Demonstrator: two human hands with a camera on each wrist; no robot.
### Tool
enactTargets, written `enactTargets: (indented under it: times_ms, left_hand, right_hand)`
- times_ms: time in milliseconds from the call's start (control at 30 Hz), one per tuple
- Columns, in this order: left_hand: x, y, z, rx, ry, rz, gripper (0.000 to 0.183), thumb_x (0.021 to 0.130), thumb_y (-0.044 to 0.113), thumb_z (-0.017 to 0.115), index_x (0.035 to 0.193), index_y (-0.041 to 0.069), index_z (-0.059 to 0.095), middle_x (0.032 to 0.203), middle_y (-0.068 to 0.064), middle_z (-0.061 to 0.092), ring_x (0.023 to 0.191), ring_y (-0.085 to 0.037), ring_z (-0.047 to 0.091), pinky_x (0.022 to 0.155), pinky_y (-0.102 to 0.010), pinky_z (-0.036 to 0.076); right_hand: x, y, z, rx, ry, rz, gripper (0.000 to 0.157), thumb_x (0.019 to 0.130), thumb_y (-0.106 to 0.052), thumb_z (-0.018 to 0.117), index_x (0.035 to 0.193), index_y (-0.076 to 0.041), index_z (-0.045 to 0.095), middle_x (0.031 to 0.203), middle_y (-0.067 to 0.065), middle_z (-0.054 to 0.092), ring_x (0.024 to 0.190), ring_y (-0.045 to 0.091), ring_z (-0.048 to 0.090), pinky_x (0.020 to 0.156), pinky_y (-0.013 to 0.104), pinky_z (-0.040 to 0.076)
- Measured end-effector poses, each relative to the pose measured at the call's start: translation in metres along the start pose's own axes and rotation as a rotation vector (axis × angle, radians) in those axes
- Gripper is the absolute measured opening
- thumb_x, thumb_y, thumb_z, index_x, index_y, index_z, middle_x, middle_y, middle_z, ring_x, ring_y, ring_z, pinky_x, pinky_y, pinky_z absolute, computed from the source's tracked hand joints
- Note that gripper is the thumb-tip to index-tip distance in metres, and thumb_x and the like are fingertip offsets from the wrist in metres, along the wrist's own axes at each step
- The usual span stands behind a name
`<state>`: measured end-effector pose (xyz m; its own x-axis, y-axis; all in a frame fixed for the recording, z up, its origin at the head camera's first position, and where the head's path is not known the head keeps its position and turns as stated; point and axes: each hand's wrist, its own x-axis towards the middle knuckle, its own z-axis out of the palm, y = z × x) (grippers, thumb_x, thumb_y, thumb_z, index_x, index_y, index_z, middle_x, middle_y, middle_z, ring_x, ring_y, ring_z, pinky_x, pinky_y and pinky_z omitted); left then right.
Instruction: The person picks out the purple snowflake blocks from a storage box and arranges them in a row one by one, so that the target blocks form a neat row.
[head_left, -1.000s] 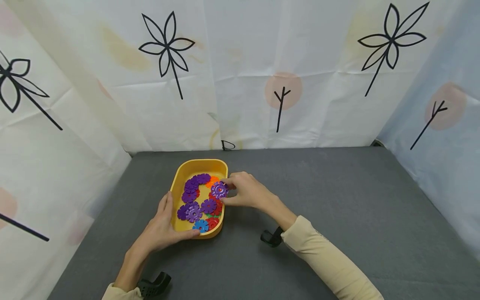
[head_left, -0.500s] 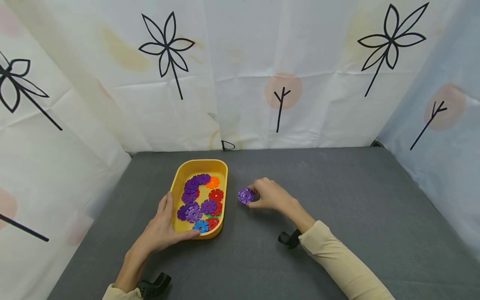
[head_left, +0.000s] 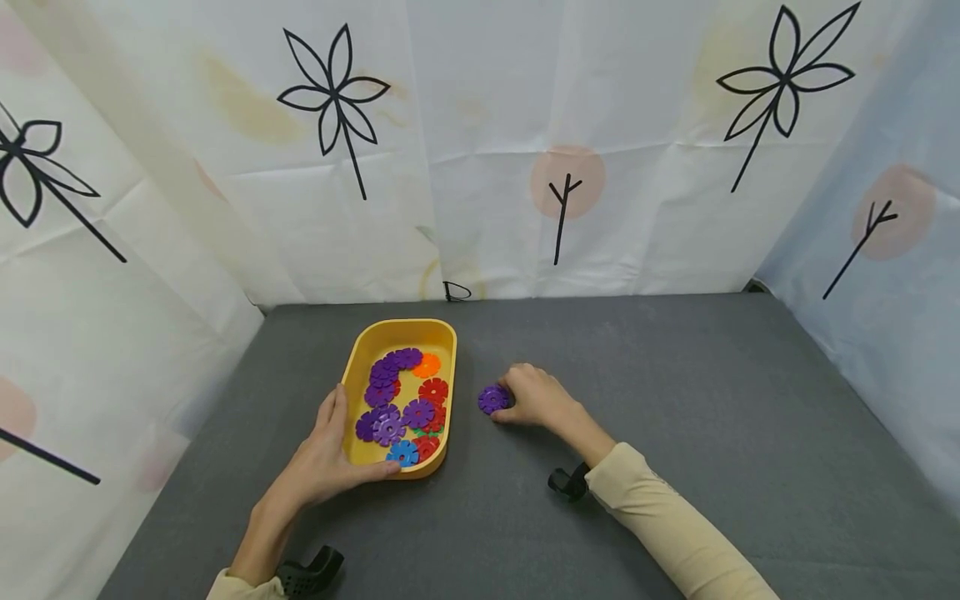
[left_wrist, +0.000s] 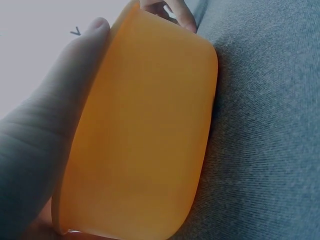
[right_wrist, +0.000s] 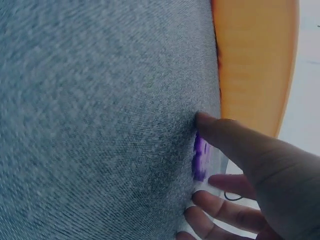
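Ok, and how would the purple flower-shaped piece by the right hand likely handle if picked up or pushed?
The purple piece is probably light, being small beside the yellow tray. Looking nearly flat at the gray tabletop, it would likely slide rather than roll if pushed. Its notched rim may help grip.

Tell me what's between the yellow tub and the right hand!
In the head view: a purple flower piece at the right hand, then bare grey cloth up to the yellow tub.
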<state>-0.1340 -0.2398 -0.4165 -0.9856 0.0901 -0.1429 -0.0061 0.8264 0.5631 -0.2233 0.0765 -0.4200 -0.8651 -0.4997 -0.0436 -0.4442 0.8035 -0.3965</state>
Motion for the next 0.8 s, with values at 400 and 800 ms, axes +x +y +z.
enactTargets:
  times_ms: [400, 800]
  left_hand:
    - [-0.0004, -0.0002, -0.0022, 0.041, 0.011, 0.046, 0.148, 0.068, 0.066, 0.085, 0.162, 0.0, -0.009, 0.168, -0.026, 0.005, 0.145, -0.05, 0.033, 0.112, -0.066, 0.038]
    - [-0.0046, 0.0027, 0.0014, 0.04, 0.018, -0.016, 0.144, 0.072, 0.069, 0.081, 0.163, 0.006, -0.011, 0.167, -0.026, 0.008, 0.139, -0.051, 0.04, 0.109, -0.069, 0.04]
  right_hand:
    - [0.0005, -0.0031, 0.0043, 0.086, 0.018, 0.013, 0.044, 0.085, -0.023, 0.084, 0.121, 0.0, 0.074, 0.104, 0.013, 0.067, 0.09, 0.019, 0.059, 0.081, 0.038, 0.054]
    - [0.0057, -0.0042, 0.0079, 0.113, 0.03, 0.009, 0.043, 0.085, -0.021, 0.084, 0.12, 0.001, 0.074, 0.103, 0.013, 0.067, 0.087, 0.017, 0.058, 0.078, 0.035, 0.052]
